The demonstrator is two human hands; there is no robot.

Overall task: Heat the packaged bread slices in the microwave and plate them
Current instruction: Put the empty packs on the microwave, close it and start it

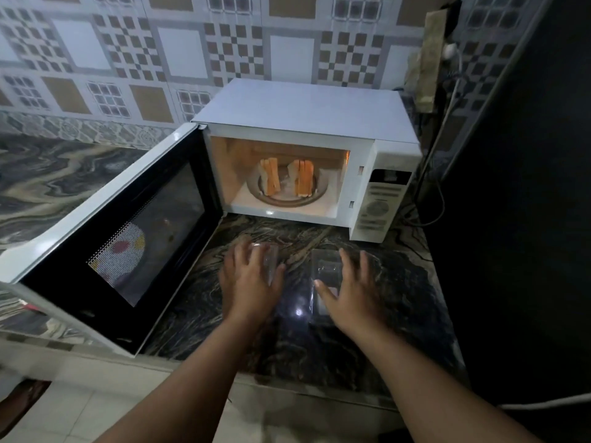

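- The bread slices (284, 182) stand on edge in two groups on the turntable inside the open microwave (307, 123), far beyond both hands.
- The left hand (251, 279) rests on a clear plastic package (270, 260) on the counter (399, 298), fingers spread over it.
- The right hand (350, 294) lies flat, fingers wide, touching another clear package (324, 270) just beside it.

Glossy marble countertop (319, 330), clear plastic package (323, 270)
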